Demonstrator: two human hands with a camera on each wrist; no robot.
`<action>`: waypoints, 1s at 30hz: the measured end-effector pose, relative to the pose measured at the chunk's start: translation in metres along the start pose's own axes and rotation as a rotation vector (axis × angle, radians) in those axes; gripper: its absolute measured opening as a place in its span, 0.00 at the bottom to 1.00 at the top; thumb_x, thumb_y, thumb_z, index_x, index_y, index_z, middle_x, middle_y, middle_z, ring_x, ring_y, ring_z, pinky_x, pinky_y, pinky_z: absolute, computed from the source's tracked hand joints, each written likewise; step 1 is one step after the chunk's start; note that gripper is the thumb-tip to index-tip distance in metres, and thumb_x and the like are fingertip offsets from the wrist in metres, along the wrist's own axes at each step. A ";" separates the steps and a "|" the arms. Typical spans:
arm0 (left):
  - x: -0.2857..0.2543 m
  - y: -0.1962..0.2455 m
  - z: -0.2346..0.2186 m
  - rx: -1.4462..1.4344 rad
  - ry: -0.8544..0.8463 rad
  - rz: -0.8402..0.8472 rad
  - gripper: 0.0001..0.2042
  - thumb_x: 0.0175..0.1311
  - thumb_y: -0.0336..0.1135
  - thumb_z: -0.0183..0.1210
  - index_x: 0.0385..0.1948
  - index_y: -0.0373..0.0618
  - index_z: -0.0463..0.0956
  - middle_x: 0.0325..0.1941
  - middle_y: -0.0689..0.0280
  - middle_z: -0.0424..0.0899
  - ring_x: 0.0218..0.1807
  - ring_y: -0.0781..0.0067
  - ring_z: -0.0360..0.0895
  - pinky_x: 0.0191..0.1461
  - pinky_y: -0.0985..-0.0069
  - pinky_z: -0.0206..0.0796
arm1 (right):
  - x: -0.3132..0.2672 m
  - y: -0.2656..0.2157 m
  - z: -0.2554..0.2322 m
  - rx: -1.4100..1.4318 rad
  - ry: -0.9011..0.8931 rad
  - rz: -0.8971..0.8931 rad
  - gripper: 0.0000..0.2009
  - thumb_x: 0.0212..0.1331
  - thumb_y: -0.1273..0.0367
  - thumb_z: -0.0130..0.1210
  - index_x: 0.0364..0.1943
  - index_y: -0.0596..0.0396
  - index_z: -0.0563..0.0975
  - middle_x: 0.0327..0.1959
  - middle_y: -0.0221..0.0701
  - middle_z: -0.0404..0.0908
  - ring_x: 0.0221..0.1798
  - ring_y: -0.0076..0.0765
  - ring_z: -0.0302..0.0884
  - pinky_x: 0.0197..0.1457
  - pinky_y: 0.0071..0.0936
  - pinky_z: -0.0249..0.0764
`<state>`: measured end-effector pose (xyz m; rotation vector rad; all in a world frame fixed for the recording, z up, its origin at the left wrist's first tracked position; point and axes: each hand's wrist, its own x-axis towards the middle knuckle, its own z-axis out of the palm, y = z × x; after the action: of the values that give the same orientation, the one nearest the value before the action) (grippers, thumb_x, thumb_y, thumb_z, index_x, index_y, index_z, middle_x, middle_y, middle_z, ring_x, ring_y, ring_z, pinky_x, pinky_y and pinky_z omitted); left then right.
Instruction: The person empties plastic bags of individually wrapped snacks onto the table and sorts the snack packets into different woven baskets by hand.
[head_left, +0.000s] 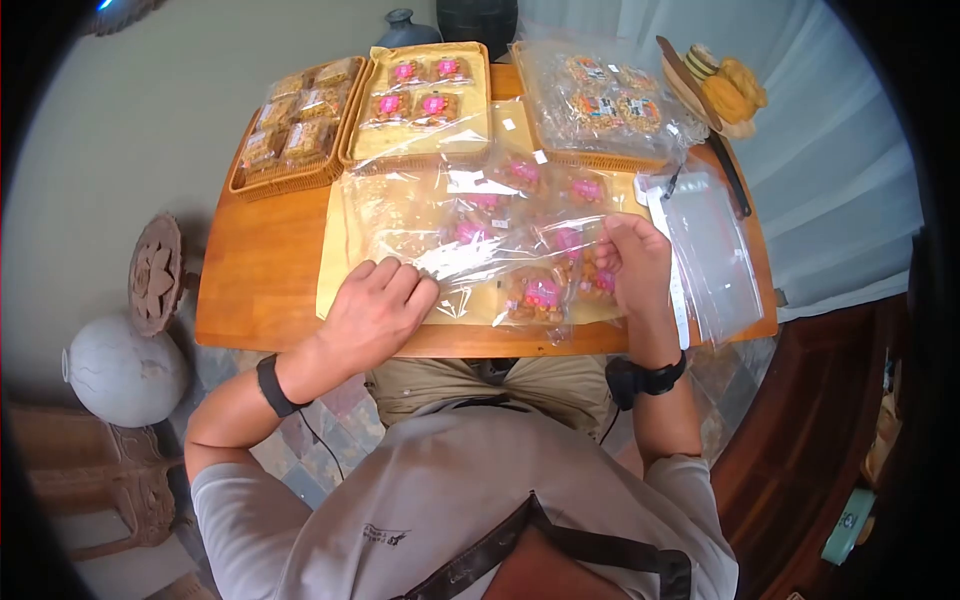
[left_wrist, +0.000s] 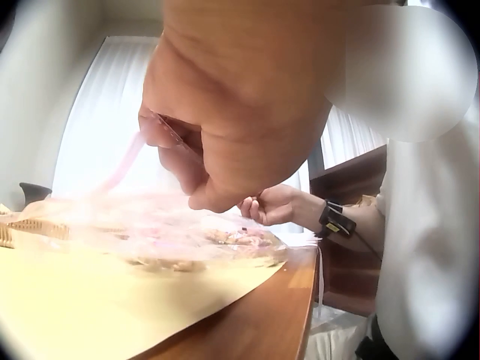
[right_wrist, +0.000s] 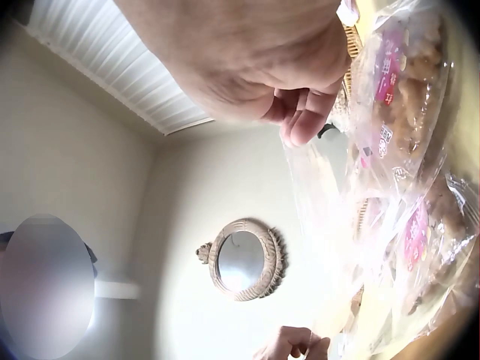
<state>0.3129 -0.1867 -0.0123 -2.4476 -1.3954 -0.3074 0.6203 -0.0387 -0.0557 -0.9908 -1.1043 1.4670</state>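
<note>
Left hand (head_left: 378, 310): your thumb and fingers pinch the near left part of the bag (head_left: 400, 225).
Right hand (head_left: 637, 255): your fingertips pinch the bag's right end, well apart from the left; neither hand is wide.
Bag: clear film, spanning your 2 hands above the yellow sheet (head_left: 335, 270) on the table (head_left: 260, 265).
Packets (head_left: 540, 292): pink-labelled, clustered at the bag's right half; glare hides whether they lie under the film or inside it.
Step in hand: spreading and handling the film, as I judge it.
Grip: pinch lightly near the edge; thin film likely clings, so feel for 2 layers before you part them.
Tension: pull evenly with both hands; a hard tug at 1 end could crease the film or shift packets.
Lift: raise the film a little, so it doesn't drag them.
Spare bags (head_left: 720, 260): just beside your right hand; mind your wrist there.
</note>
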 end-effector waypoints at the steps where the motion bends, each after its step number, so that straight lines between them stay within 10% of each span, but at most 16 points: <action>1: -0.003 0.000 -0.002 -0.039 -0.058 0.009 0.07 0.55 0.32 0.59 0.34 0.45 0.73 0.30 0.64 0.70 0.35 0.63 0.73 0.39 0.67 0.65 | -0.002 -0.002 0.003 -0.001 0.003 -0.002 0.07 0.69 0.70 0.57 0.40 0.61 0.80 0.29 0.31 0.83 0.27 0.22 0.78 0.30 0.19 0.75; 5: 0.007 -0.012 -0.022 -0.435 -0.307 -0.029 0.10 0.62 0.38 0.63 0.38 0.44 0.75 0.32 0.58 0.77 0.36 0.58 0.79 0.42 0.64 0.71 | -0.002 -0.013 0.010 -0.198 -0.048 -0.018 0.06 0.67 0.71 0.56 0.40 0.60 0.81 0.28 0.27 0.82 0.27 0.18 0.77 0.30 0.16 0.73; 13: 0.082 -0.138 0.062 -0.625 0.094 -0.384 0.22 0.65 0.51 0.65 0.43 0.38 0.77 0.37 0.55 0.83 0.38 0.57 0.81 0.45 0.62 0.73 | 0.025 -0.028 -0.006 -0.150 -0.214 -0.086 0.07 0.66 0.73 0.52 0.41 0.60 0.80 0.36 0.31 0.84 0.41 0.21 0.82 0.43 0.19 0.76; 18: 0.125 -0.152 0.072 -1.245 -0.289 -0.643 0.23 0.68 0.53 0.62 0.47 0.39 0.79 0.39 0.62 0.82 0.44 0.72 0.81 0.48 0.71 0.72 | 0.026 -0.042 -0.003 0.527 -0.514 -0.029 0.07 0.61 0.72 0.49 0.37 0.61 0.76 0.65 0.53 0.74 0.72 0.66 0.67 0.74 0.59 0.65; 22: 0.150 -0.126 0.061 -1.148 -0.052 -0.460 0.20 0.67 0.52 0.64 0.42 0.42 0.80 0.36 0.64 0.82 0.40 0.77 0.80 0.45 0.76 0.71 | 0.029 -0.053 0.008 0.640 -0.552 0.018 0.08 0.60 0.68 0.50 0.35 0.59 0.74 0.66 0.55 0.72 0.73 0.73 0.62 0.74 0.68 0.61; 24: 0.153 -0.112 0.052 -1.713 -0.166 -0.673 0.15 0.67 0.47 0.66 0.38 0.43 0.81 0.33 0.68 0.82 0.35 0.81 0.78 0.41 0.79 0.69 | 0.040 -0.050 0.007 0.709 -0.749 -0.033 0.20 0.62 0.65 0.45 0.53 0.65 0.75 0.69 0.56 0.69 0.73 0.77 0.60 0.75 0.74 0.56; 27: 0.151 -0.131 0.061 -1.683 -0.242 -0.426 0.13 0.67 0.43 0.67 0.40 0.42 0.81 0.33 0.71 0.82 0.33 0.81 0.78 0.38 0.80 0.71 | 0.040 -0.066 0.009 0.666 -0.604 -0.026 0.14 0.67 0.61 0.49 0.40 0.59 0.77 0.64 0.54 0.75 0.73 0.69 0.64 0.73 0.68 0.62; 30: 0.144 -0.130 0.036 -1.592 -0.038 -0.665 0.11 0.68 0.39 0.66 0.41 0.42 0.81 0.34 0.70 0.83 0.33 0.82 0.78 0.35 0.82 0.71 | 0.031 -0.069 0.013 0.635 -0.543 0.010 0.17 0.71 0.58 0.52 0.46 0.59 0.79 0.57 0.50 0.81 0.65 0.56 0.77 0.66 0.55 0.75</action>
<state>0.2747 0.0034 0.0220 -2.6468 -2.5058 -2.2400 0.6190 -0.0046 0.0131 -0.1527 -0.8882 1.9836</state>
